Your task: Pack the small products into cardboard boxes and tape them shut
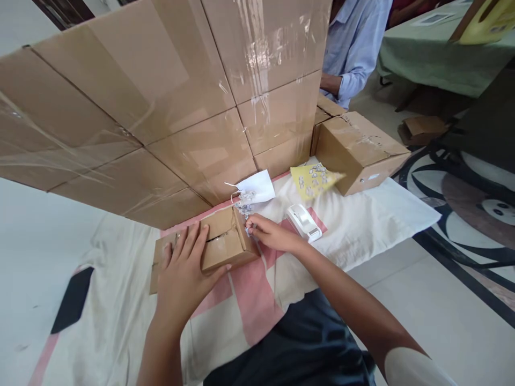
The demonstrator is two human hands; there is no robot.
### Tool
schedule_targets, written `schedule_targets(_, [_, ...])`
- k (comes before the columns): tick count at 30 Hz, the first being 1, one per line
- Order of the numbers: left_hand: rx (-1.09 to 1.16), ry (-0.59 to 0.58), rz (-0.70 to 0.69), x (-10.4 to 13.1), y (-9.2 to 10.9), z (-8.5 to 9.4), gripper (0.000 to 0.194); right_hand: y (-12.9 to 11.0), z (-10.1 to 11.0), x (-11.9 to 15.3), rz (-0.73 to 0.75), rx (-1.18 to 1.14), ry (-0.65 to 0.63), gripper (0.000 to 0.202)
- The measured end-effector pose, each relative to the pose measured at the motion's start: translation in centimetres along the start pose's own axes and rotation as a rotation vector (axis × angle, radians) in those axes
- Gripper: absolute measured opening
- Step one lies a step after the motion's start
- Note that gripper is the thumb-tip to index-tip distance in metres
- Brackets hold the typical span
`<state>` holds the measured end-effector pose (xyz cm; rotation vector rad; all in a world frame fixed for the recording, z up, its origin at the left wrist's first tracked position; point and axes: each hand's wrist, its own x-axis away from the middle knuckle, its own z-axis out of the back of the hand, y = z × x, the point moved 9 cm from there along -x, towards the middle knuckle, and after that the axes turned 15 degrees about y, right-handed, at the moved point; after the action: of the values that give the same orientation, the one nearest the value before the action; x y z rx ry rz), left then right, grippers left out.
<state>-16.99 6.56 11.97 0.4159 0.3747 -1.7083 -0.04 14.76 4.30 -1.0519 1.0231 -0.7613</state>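
My left hand [187, 268] lies with fingers spread on a small cardboard box [225, 246], bracing its left part. At the box's right end my right hand [267, 233] is closed in a pinch; what sits between the fingertips is too small to make out. Just beyond those fingertips lies a small heap of clear and whitish pieces [245, 205], partly on a white paper sheet [259, 186]. A white device like a tape dispenser [304, 222] rests to the right of my right hand. Farther back is a yellow sheet [314, 179] bearing several small pale pieces.
A tall wall of taped cardboard [193, 107] rises behind the work area. An open-sided carton [358, 150] stands at the right on the checked cloth [257, 311]. Beyond it is a person in a blue shirt [354, 43]. A dark flat object [72, 300] lies at the left.
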Motion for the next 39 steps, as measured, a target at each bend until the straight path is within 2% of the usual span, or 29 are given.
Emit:
schedule_targets(4, [-0.008, -0.013, -0.014, 0.1, 0.4, -0.1, 0.088, 0.6, 0.3, 0.2, -0.039, 0.01, 0.047, 0.008])
schedule_targets(9, [0.003, -0.009, -0.033, 0.2, 0.3, -0.2, 0.088, 1.2, 0.5, 0.9, -0.114, -0.029, 0.016, 0.053])
schedule_targets(13, [0.014, -0.016, -0.038, 0.1, 0.0, -0.4, 0.088, 1.4, 0.2, 1.0, -0.13, -0.076, -0.04, 0.067])
schedule_targets(19, [0.004, -0.027, -0.024, 0.0, 0.0, -0.2, 0.088, 2.5, -0.5, 1.1, -0.244, -0.217, -0.107, 0.071])
schedule_targets(24, [0.003, -0.028, -0.022, 0.1, 0.0, -0.1, 0.086, 2.8, -0.3, 1.3, -0.245, -0.229, -0.104, 0.08])
schedule_targets(29, [-0.018, -0.039, -0.034, 0.2, -0.2, -0.3, 0.084, 3.5, -0.4, 1.4, -0.269, -0.224, -0.108, 0.073])
schedule_targets(33, [-0.042, -0.028, -0.047, 0.2, -0.3, -0.4, 0.085, 3.5, -0.4, 1.3, -0.25, -0.239, -0.097, 0.082])
schedule_targets(39, [-0.035, 0.007, -0.079, 0.3, -0.3, -0.5, 0.086, 3.5, -0.6, 1.2, -0.285, -0.257, -0.116, 0.074])
